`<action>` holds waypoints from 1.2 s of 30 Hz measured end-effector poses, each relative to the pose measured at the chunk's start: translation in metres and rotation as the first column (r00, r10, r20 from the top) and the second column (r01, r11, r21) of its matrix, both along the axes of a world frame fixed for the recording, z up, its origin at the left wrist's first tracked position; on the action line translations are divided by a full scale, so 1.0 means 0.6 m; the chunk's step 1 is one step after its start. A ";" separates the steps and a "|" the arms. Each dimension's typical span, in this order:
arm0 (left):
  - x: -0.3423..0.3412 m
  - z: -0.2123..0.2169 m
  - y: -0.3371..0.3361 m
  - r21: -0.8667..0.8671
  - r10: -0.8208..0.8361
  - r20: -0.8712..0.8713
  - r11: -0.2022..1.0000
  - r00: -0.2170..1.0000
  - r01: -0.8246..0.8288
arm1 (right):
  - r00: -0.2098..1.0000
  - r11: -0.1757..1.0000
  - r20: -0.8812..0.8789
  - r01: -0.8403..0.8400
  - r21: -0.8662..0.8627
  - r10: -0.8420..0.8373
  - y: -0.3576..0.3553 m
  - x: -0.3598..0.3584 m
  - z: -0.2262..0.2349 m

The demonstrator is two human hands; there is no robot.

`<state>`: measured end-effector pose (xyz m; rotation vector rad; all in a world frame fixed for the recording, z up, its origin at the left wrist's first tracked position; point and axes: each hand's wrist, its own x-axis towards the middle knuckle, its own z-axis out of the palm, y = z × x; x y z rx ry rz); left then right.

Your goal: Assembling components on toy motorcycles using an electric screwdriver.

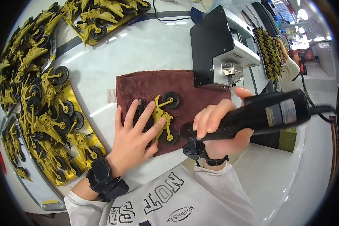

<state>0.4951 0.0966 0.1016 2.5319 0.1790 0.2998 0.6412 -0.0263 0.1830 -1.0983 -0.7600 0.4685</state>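
Note:
A yellow toy motorcycle [161, 115] with black wheels lies on its side on a dark red cloth [139, 83]. My left hand [132, 141] is spread flat over it, fingertips touching its yellow body and a long black piece [140, 109] beside it; the palm hides part of that piece. In my right hand [216, 118] is a black corded power screwdriver [267, 115], gripped around its body. Its front end points left, close to the motorcycle's lower wheel. The tip is hidden or too dark to make out.
Yellow trays [84, 124] heaped with similar toy motorcycles line the left and back left. A black-and-white machine [211, 49] stands at the cloth's back right corner. Beyond it, another person's arm [290, 67] is near more yellow parts [267, 52]. The screwdriver's cord [322, 109] trails right.

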 end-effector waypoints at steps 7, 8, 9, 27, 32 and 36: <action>-0.004 -0.002 0.006 -0.061 0.006 0.011 0.998 1.000 -0.005 | 0.809 0.871 0.346 0.377 0.315 -0.475 -0.005 0.051 0.052; -0.005 0.003 0.007 -0.060 0.010 0.011 0.998 1.000 -0.009 | 0.739 0.819 0.358 0.477 0.320 -0.570 -0.007 0.071 0.071; 0.000 0.012 0.005 -0.067 0.015 0.012 0.998 1.000 -0.015 | 0.646 0.748 0.376 0.578 0.327 -0.664 -0.016 0.092 0.091; 0.001 0.038 0.018 -0.030 -0.028 -0.109 0.999 0.994 0.024 | 0.957 0.941 0.170 0.182 0.284 -0.236 -0.041 0.050 0.045; -0.001 0.037 0.022 -0.099 -0.120 -0.026 0.988 0.992 0.117 | 0.955 0.958 0.243 0.103 0.268 -0.171 0.011 0.017 0.029; -0.004 0.020 0.023 -0.090 -0.110 -0.015 0.990 0.994 0.109 | 0.971 0.971 0.203 0.076 0.226 -0.123 0.048 0.026 0.019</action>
